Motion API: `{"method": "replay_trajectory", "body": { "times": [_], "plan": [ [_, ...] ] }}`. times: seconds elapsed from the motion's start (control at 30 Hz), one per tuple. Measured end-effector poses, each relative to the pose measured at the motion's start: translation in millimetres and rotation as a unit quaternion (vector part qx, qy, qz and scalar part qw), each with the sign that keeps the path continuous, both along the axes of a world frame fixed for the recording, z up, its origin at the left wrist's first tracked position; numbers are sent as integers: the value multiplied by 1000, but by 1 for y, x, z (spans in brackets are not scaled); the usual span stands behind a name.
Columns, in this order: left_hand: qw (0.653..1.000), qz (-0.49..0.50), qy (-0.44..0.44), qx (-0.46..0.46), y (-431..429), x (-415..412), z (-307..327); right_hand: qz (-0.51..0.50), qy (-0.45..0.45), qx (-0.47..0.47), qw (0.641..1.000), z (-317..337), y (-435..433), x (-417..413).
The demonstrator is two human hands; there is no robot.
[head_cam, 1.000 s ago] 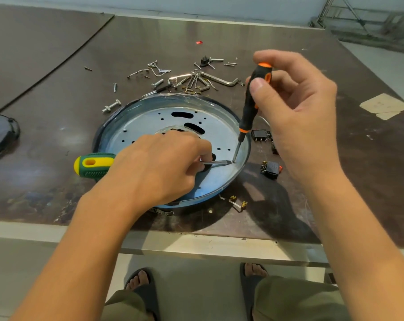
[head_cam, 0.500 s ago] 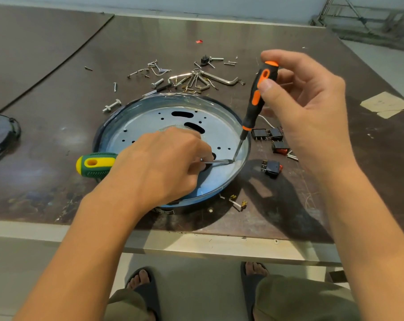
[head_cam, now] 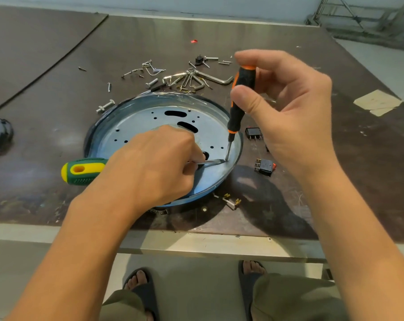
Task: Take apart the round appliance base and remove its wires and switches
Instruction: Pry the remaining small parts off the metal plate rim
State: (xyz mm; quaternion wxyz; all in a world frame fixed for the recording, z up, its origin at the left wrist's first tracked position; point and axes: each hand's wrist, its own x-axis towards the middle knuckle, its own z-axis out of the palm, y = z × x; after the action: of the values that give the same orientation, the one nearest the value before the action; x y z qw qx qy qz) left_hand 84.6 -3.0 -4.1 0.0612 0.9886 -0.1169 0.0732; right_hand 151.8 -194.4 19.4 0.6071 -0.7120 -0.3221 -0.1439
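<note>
The right grip (head_cam: 293,117) pinches the small orange-and-black screwdriver (head_cam: 239,105) near its top between the thumb and curled fingers, a light hold that suits turning. The tool stands nearly upright, with its tip on the floor of the round base (head_cam: 138,121), just inside the right rim. The left grip (head_cam: 154,163) is curled around the shaft of the big green-and-yellow screwdriver (head_cam: 85,171), which lies almost flat; its blade meets the small tip at the same spot. I judge that the flat blade levers or steadies some fastener there, but what is under the tips is too small to tell. The base lies open side up on the worktop (head_cam: 335,186), near the front edge. Black switches (head_cam: 264,167) lie apart on its right, already out, and a short wire piece (head_cam: 231,200) lies near the front rim. Loose screws and hex keys (head_cam: 191,79) are heaped behind, probably to be out of the way.
</note>
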Motion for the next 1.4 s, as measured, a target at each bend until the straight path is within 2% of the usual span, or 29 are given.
{"method": "replay_trajectory", "body": {
  "times": [0.13,0.3,0.4,0.53,0.67,0.73,0.83,0.93,1.1,1.13,1.2,1.3,1.4],
  "plan": [
    [1000,-9,-11,-3,-1,0,-2,61,39,18,997,0,5,-3],
    [1000,-8,-6,-17,1,0,-1,-26,-3,15,1000,2,6,-3],
    [999,-19,-23,13,0,-1,-1,-24,-2,13,1000,3,2,4],
    [999,-27,-26,29,-1,-1,0,-54,19,-107,993,-10,2,3],
    [999,-33,-35,13,-2,-1,0,-47,2,-89,995,-21,14,-9],
    [999,-40,-34,5,-4,0,0,-36,4,-152,988,-23,19,-8],
    [999,-46,-20,6,-3,1,-1,11,41,-289,956,-24,27,-3],
    [999,-44,-9,19,-3,2,-1,-13,28,-438,898,-19,34,0],
    [999,-37,-15,8,-5,-1,-1,-52,59,-540,838,-10,50,7],
    [999,-35,-16,6,-5,-2,0,-65,53,-537,839,-11,52,8],
    [999,-29,-21,0,-4,-4,0,-99,49,-464,879,-15,50,12],
    [999,-24,-27,-9,-4,-5,0,-90,135,-226,961,-15,40,19],
    [999,-30,-25,-19,-4,-3,0,-16,217,-21,976,-8,28,24]
  ]
}}
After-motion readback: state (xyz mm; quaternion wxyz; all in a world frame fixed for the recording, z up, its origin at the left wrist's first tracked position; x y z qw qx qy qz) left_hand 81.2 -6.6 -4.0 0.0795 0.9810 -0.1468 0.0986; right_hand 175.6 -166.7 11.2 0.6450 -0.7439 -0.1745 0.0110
